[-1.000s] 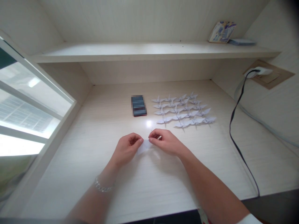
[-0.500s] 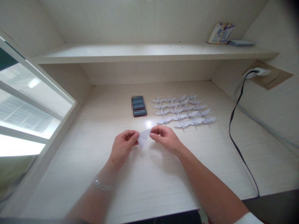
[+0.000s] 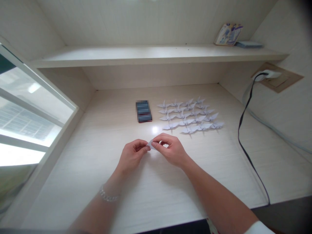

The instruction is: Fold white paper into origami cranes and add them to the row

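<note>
A small folded piece of white paper (image 3: 150,145) is pinched between my two hands, just above the desk. My left hand (image 3: 133,154) is closed on its left side, thumb against the fingers. On the right side, my right hand (image 3: 171,150) grips it between thumb and fingertips. Most of the paper is covered by my fingers, so its full shape is hidden. Beyond my right hand stand several white paper cranes (image 3: 187,122), set out in rows with wings spread.
A dark, pixelated rectangular item (image 3: 144,111) lies left of the cranes. A black cable (image 3: 239,130) runs from the wall socket (image 3: 280,78) down the desk's right side. The shelf (image 3: 158,61) above holds a printed box (image 3: 229,33). A window (image 3: 31,107) is at the left.
My hands have come closer together. The paper, earlier showing as a larger white triangle, is now mostly covered, and my right fingers have moved left onto it.
</note>
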A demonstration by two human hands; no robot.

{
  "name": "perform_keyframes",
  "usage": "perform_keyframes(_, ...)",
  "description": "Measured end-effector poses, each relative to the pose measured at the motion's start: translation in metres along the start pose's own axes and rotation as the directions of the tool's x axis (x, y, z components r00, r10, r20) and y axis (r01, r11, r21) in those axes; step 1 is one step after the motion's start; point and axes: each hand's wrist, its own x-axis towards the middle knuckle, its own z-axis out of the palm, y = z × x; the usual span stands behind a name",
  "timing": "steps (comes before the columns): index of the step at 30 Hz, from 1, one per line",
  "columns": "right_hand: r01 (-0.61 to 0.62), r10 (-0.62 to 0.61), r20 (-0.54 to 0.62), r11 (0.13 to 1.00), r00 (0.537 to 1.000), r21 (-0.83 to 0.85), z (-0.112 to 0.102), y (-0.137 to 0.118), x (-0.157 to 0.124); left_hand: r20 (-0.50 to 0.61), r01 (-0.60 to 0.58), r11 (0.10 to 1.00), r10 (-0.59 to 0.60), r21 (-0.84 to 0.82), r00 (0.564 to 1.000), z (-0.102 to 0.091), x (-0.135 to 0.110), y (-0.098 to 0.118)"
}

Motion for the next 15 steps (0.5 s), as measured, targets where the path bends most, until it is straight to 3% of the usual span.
perform_keyframes(10, 0.104, -0.104, 0.019, 0.995, 0.994, 0.004, 0.0083, 0.0002, -0.0047, -0.028, -0.047, 0.998, 0.048, 0.05, 0.998, 0.0016, -0.0016, 0.0025)
perform_keyframes(15, 0.064, -0.064, 0.029, 0.998, 0.998, -0.014, 0.0028, -0.0015, -0.003, -0.032, -0.017, 0.998, 0.014, -0.067, 0.999, -0.0025, 0.0005, 0.0031)
